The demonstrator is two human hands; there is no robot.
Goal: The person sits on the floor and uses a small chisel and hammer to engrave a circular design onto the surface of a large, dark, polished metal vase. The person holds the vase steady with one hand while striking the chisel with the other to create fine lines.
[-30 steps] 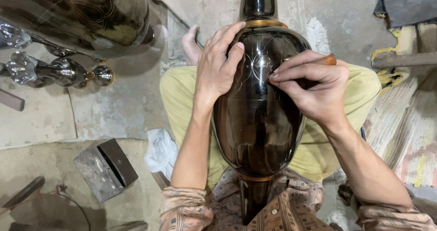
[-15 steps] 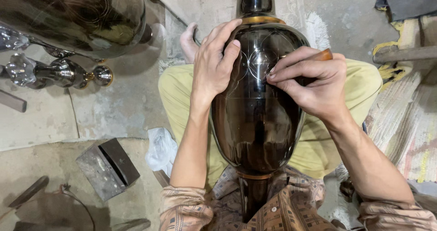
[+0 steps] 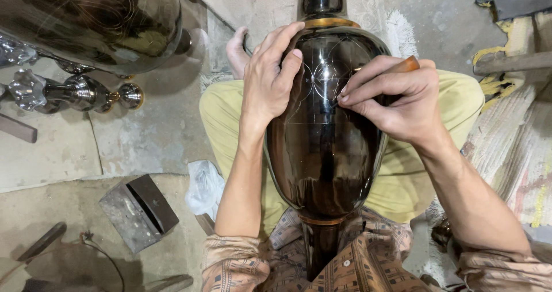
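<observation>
Vase (image 3: 322,171): dark, glossy, lying lengthwise across the lap.
Left hand (image 3: 269,85): fingers spread flat on the shoulder, bracing; placement unchanged.
Right hand (image 3: 397,99): fingers pinched on wooden-handled tool (image 3: 407,65) (tip hidden), barely shifted along the scribed circles (image 3: 322,76).

The right hand (image 3: 397,99), pinching a wooden-handled engraving tool (image 3: 407,65), has crept slightly leftward across the glossy dark metal vase (image 3: 325,154).
</observation>
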